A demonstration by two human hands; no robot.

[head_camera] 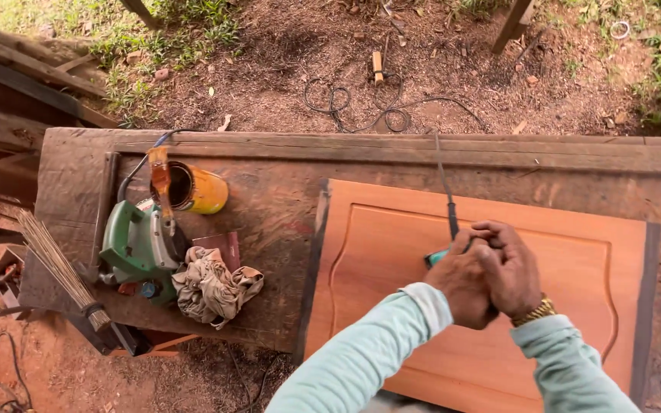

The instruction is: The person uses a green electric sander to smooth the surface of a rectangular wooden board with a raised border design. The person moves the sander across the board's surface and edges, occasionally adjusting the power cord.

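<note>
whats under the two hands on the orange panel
A teal tool peeks out at the left hand, with a black cord running away from it. The right hand overlaps the left; the tool's body is covered.

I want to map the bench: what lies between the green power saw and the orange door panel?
In the head view, a crumpled rag lies between the saw and the panel.

Both hands (pixel 490 271) atop sander (pixel 436 258)

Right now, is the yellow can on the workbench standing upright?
No, the yellow can lies tipped on its side on the workbench, its open mouth facing left, just above the green power tool.
</note>
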